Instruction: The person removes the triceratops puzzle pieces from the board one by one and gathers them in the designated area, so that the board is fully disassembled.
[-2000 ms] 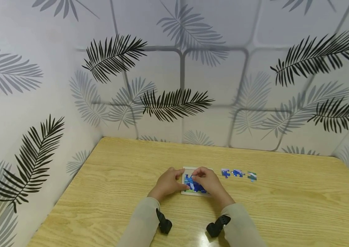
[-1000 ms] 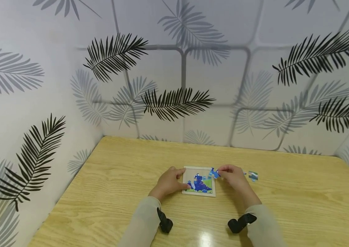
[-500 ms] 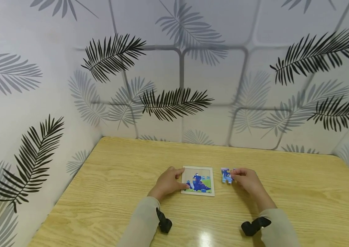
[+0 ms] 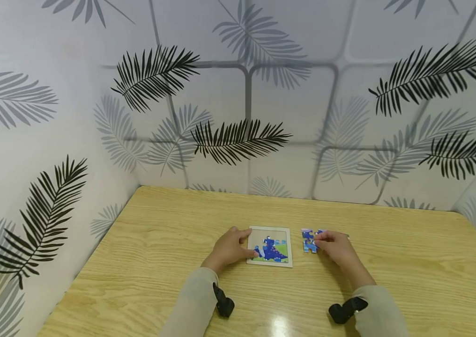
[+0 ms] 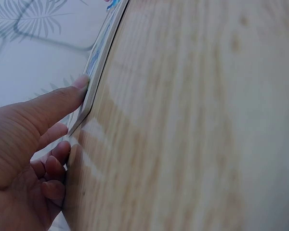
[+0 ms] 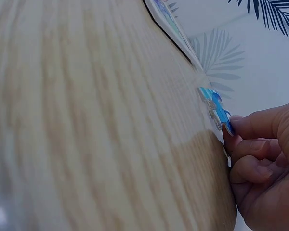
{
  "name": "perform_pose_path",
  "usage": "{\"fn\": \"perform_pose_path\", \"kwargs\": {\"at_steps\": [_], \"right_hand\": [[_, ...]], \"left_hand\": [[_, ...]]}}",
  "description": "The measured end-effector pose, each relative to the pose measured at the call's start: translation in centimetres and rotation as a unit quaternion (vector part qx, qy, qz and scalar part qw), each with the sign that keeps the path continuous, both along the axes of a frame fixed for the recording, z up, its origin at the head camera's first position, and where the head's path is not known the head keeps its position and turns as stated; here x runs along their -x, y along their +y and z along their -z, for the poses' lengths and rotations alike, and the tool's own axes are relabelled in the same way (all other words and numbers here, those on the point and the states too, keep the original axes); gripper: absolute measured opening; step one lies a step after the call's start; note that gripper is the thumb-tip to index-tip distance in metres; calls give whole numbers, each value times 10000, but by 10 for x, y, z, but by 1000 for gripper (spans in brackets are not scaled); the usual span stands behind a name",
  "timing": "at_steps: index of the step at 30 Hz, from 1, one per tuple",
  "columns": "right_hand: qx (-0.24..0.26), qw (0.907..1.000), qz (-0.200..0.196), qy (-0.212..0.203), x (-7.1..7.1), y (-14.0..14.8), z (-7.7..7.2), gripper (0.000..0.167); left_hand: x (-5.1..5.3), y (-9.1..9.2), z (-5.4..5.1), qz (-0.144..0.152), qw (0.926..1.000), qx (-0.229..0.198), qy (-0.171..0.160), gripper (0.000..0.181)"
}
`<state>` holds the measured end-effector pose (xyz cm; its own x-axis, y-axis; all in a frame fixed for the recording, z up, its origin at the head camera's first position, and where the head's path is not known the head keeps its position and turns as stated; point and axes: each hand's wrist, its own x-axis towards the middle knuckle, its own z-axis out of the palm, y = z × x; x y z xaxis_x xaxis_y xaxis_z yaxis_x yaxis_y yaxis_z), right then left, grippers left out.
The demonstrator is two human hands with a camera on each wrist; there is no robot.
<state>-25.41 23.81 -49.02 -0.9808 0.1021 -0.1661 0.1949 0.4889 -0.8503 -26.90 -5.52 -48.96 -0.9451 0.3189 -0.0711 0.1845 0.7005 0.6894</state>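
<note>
The left hand (image 4: 229, 248) holds a square pale-wood puzzle frame (image 4: 269, 265); right of it, the right hand (image 4: 338, 246) pinches a blue jigsaw piece (image 4: 310, 246).

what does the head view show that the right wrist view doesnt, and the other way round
Only the head view shows the left hand holding the puzzle frame by one side, and the black devices at both wrists.

Only the right wrist view shows, from the palm side, the folded fingers below the thumb of the right hand.

Both share the right hand, the blue puzzle piece at its fingertips, part of the frame, the wooden table and the leaf-patterned wall.
</note>
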Motion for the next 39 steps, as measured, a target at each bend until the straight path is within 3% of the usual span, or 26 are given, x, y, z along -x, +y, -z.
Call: {"fn": "perform_pose_path", "kwargs": {"at_steps": [31, 39], "right_hand": [[329, 9994, -27, 48, -1, 1, -2, 19], [268, 9996, -50, 23, -2, -10, -7, 19]], "left_hand": [[0, 1, -3, -3, 10000, 56, -3, 74], [0, 0, -2, -5, 10000, 23, 40, 74]]}}
